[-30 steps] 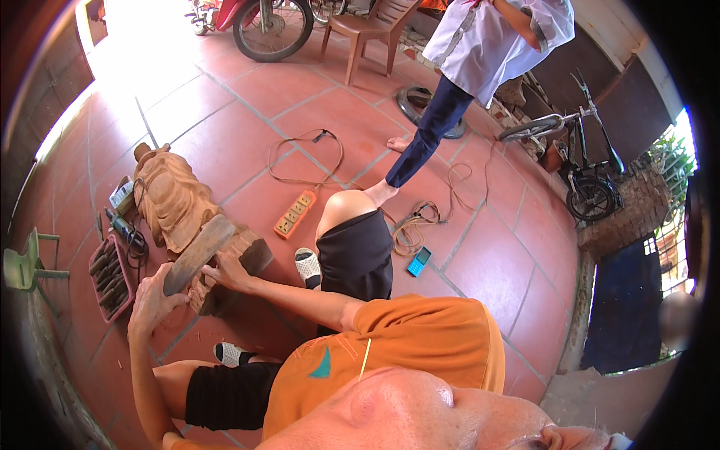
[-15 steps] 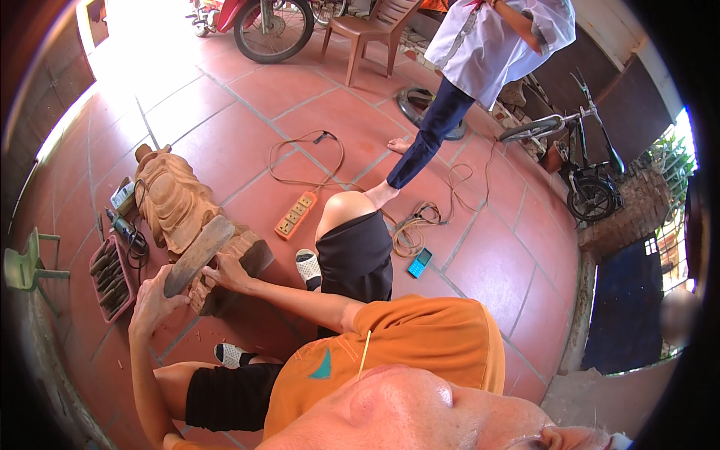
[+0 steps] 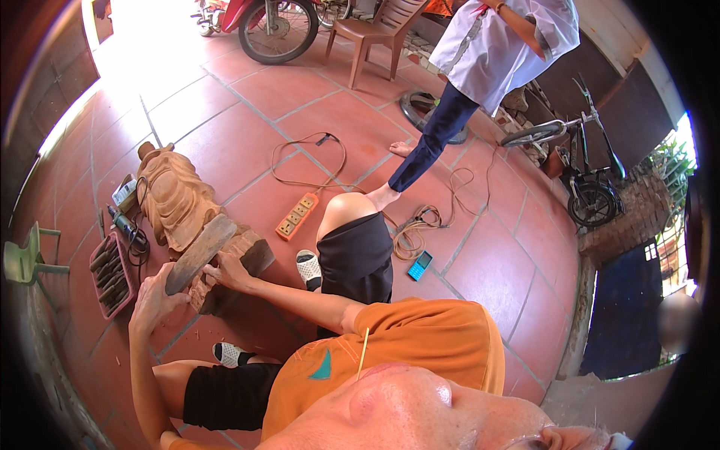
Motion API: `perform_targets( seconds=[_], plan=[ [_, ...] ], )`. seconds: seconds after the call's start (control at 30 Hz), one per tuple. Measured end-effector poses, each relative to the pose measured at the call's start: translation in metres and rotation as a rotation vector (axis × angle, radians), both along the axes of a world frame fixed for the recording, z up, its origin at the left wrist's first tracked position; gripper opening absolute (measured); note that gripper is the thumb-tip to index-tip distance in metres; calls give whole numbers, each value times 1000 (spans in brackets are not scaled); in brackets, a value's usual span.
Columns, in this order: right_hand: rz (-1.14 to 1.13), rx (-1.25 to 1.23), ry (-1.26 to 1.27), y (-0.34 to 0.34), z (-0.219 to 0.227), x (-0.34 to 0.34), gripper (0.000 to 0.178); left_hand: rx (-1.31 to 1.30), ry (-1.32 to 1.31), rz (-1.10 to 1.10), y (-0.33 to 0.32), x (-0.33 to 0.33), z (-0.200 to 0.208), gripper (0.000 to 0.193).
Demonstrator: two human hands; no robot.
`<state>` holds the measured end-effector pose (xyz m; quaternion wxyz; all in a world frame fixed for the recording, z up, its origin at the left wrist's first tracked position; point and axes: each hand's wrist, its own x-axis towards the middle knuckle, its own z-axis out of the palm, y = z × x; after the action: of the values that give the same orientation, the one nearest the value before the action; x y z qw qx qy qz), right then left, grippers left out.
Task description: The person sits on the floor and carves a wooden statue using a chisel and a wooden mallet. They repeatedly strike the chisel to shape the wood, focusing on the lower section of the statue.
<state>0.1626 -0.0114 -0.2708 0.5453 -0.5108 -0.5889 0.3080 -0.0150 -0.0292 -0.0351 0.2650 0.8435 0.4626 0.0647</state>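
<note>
1. L hand (image 3: 152,301) was at lower end of block (image 3: 201,253), thumb spread; grip unclear.
2. R hand (image 3: 231,271) was beside block, fingers part-hidden; couldn't tell hold.
3. Block slanted across carving (image 3: 174,196).
4. Pink tray (image 3: 130,271) w/ tools was nr L hand.

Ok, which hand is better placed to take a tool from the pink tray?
Probably the left hand: it is nearer the pink tray, though its grip on the wooden bar would have to loosen first. The right hand is farther off, at the carving's base.

Single head-worn fisheye view, downward over the tiled floor (image 3: 517,262)
</note>
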Motion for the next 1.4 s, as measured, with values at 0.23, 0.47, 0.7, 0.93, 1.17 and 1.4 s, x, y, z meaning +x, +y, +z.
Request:
perform_targets(
  seconds=[0.23, 0.47, 0.7, 0.93, 1.17, 1.4],
  plan=[
    [46, -141, 6, -10, 27, 2, 37, 21, -4, 5, -1, -5, -2, 64],
    [59, -167, 43, -9, 24, 3, 47, 24, -8, 5, -2, -4, -1, 65],
    [82, -182, 61, -5, 18, 3, 50, 15, 25, 23, -2, -5, -3, 66],
    [53, -117, -11, -7, 18, 3, 32, 19, 8, 15, -4, -5, -1, 66],
    [98, -188, 88, -11, 28, 4, 49, 16, 31, 31, -6, -6, 1, 64],
    [58, -100, 9, -6, 12, -1, 30, 18, 21, 23, -9, -5, 3, 63]
  ],
)
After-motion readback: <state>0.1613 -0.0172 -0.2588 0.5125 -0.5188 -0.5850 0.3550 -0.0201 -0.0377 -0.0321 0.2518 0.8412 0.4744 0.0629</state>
